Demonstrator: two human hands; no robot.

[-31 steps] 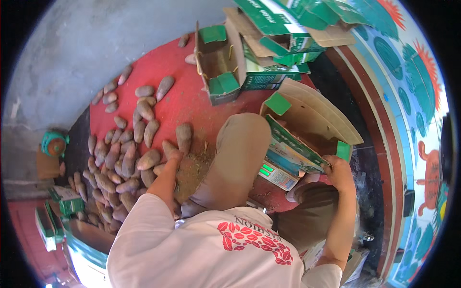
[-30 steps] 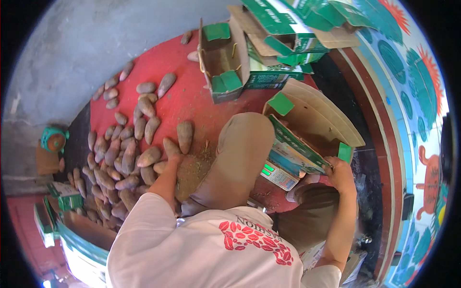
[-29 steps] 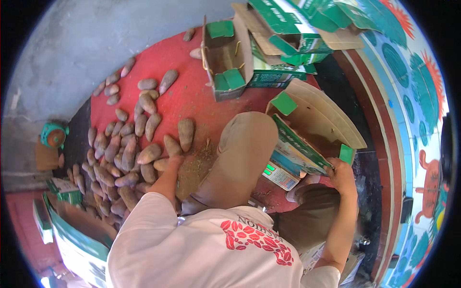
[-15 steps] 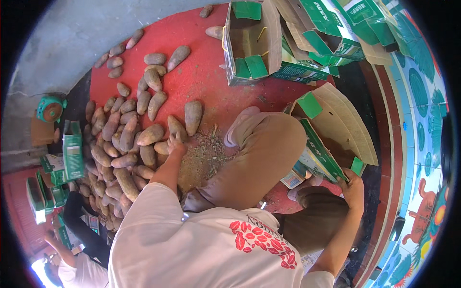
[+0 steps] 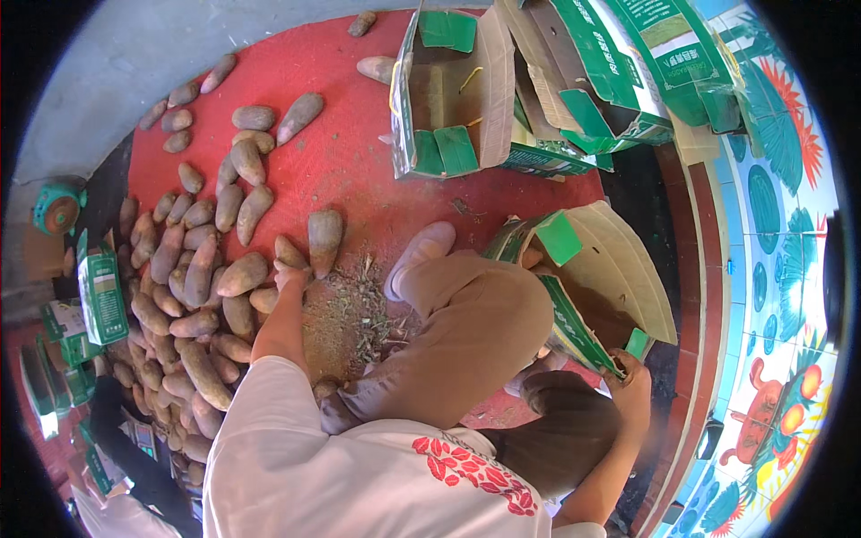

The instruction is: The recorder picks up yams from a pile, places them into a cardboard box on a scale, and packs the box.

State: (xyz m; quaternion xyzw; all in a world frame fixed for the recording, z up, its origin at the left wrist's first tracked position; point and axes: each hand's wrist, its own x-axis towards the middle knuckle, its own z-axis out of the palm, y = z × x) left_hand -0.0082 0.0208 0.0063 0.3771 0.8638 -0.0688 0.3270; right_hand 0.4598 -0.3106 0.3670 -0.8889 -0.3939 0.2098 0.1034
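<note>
My left hand (image 5: pixel 290 275) reaches to the right-hand edge of a pile of large brown, elongated tubers (image 5: pixel 208 372). Its fingers are closed round the lower end of one tuber (image 5: pixel 287 250), whose upper end points away from me. Just right of that, a thicker tuber (image 5: pixel 326 240) lies on the red floor covering. My right hand (image 5: pixel 630 381) grips the near corner of an open green cardboard box (image 5: pixel 574 323), which leans beside my right leg. A bit of a tuber (image 5: pixel 531 256) shows inside the box's far end; the rest of its inside is partly hidden.
Several open green boxes (image 5: pixel 448 99) stand at the far right. Dry plant scraps (image 5: pixel 363 300) litter the floor by my foot. More tubers (image 5: pixel 254 117) are scattered at the far left. A co-worker's dark-clad leg (image 5: pixel 126 448) shows at lower left; a tiled wall (image 5: pixel 771 296) runs along the right.
The whole view has shifted, so the scene sits further left. My left hand's fingers have closed more round the tuber, which looks more tilted. My right hand stays on the box corner.
</note>
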